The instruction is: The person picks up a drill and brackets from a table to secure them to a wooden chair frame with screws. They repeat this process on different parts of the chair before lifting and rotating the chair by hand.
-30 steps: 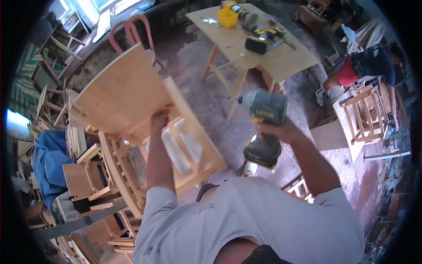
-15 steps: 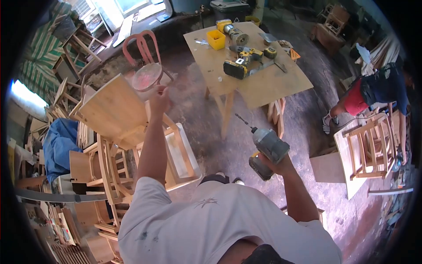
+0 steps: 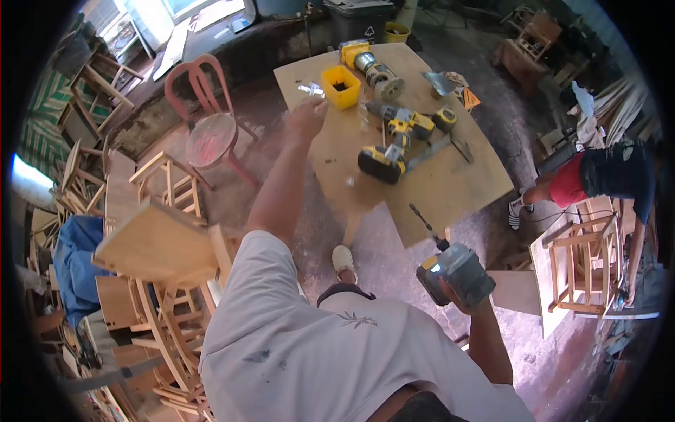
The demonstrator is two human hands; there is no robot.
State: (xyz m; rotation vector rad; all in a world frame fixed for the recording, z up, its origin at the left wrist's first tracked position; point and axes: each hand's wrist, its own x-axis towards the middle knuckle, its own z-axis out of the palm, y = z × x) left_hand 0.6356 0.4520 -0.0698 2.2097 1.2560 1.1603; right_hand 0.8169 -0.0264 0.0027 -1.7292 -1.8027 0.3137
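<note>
My right hand [image 3: 471, 299] is wrapped around a grey and yellow cordless drill [image 3: 460, 271], whose long bit points up and away from me toward the table. My left arm stretches over the near left part of the plywood table [image 3: 337, 148]. The left hand [image 3: 306, 118] has its fingers curled together just left of a yellow bin [image 3: 341, 88] with small dark pieces inside. What those fingers hold, if anything, I cannot tell. A small clear packet [image 3: 311, 90] lies beyond the hand.
On the table lie another yellow drill [image 3: 397, 133], an angle grinder [image 3: 373, 70], a tape measure [image 3: 444, 119] and a square [image 3: 457, 148]. A pink chair [image 3: 211, 141] and wooden chair frames [image 3: 169, 316] stand left. At right, another person [image 3: 612, 172] bends over a wooden frame [image 3: 583, 260].
I have stepped closer to the table. My left hand has moved from beside the wooden chair across to the yellow bin. The drill stays in my right hand, now lower and further right.
</note>
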